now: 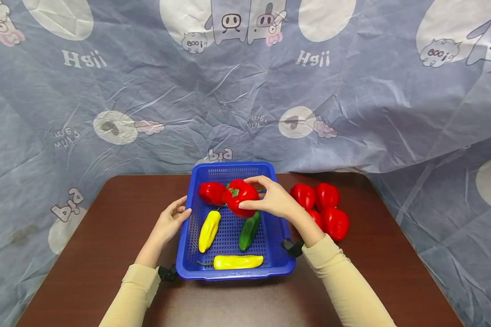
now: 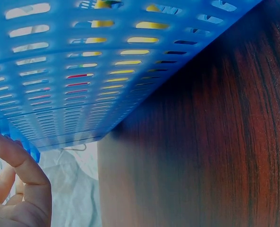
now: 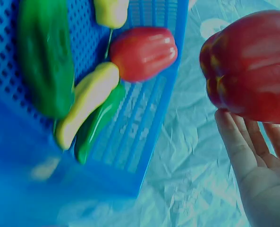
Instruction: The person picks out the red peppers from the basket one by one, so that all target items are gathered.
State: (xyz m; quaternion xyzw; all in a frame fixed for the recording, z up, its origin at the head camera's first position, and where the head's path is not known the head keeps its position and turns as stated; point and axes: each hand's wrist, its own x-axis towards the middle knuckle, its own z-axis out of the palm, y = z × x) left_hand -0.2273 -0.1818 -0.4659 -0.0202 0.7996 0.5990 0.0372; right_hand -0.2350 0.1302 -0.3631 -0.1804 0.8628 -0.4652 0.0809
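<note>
Over the blue plastic basket (image 1: 234,275), my right hand (image 1: 275,202) holds a red bell pepper (image 1: 247,193) between thumb and fingers. The right wrist view shows this bell pepper (image 3: 255,68) with fingertips along its underside. At the basket's left rim, my left hand (image 1: 169,223) grips the edge, its bent finger (image 2: 29,170) against the blue plastic. Inside lie another red bell pepper (image 1: 211,194), a long yellow pepper (image 1: 209,232), a green pepper (image 1: 248,234) and a yellow pepper (image 1: 238,262) along the front. A further yellow pepper (image 3: 89,99) and green pepper (image 3: 99,120) show in the right wrist view.
Several red bell peppers (image 1: 335,223) sit grouped on the brown table (image 1: 102,263), right of the basket. A printed grey-blue cloth (image 1: 237,100) hangs behind the table's back edge. A black wrist device (image 1: 292,247) overlaps the basket's right rim.
</note>
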